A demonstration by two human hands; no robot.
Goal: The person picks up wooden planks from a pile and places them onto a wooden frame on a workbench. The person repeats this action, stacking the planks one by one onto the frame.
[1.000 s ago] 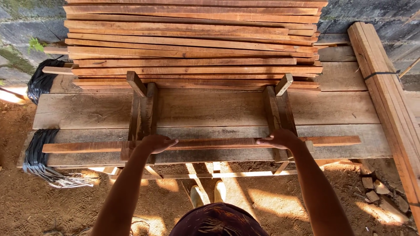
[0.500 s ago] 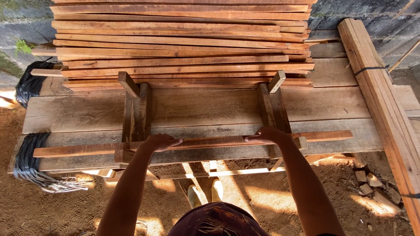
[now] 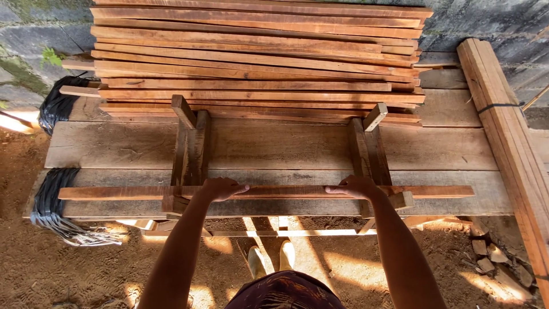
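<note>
A long thin reddish wooden slat lies crosswise over two short wooden cross-blocks near the front edge of a plank workbench. My left hand grips the slat left of its middle. My right hand grips it right of the middle. Both arms reach forward from below. Behind the blocks, a tall pile of similar slats covers the back of the bench.
A bundle of thick planks leans along the right side. Black strapping coils hang off the bench's left end. A stone wall stands behind. Sandy ground, rubble at right, and my feet show below.
The slat with both hands on it sits slightly nearer the bench's front edge; the view has shifted a little to the right. The grip is unchanged.
</note>
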